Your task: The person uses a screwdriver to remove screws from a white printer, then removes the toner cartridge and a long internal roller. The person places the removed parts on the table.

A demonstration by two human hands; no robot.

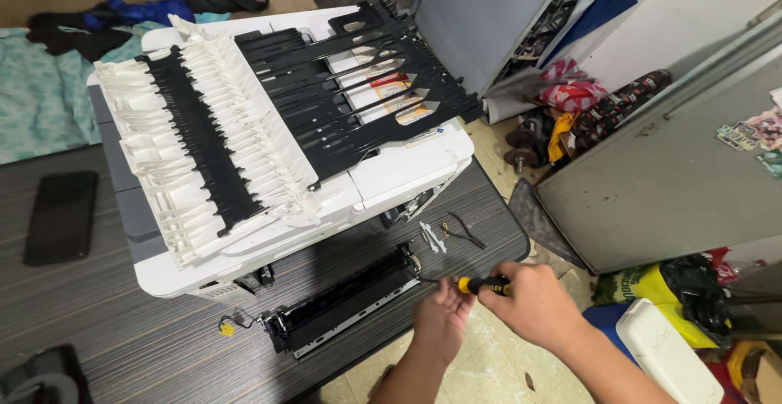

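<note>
Both hands are meeting just off the desk's front edge. I am wrapping my right hand [533, 302] tightly round a screwdriver [482, 287] with a black and yellow handle, its tip pointing left; I am cupping my left hand [442, 316], fingers half curled, against that tip, and whether it is pinching anything I cannot tell. Just beside them a long black printer assembly [346, 300] is lying on the dark striped desk [122, 347], below the opened white printer [269, 143]. I judge that assembly stiff, fairly light, with fragile wiring; its rigid ends look safest for gripping.
</note>
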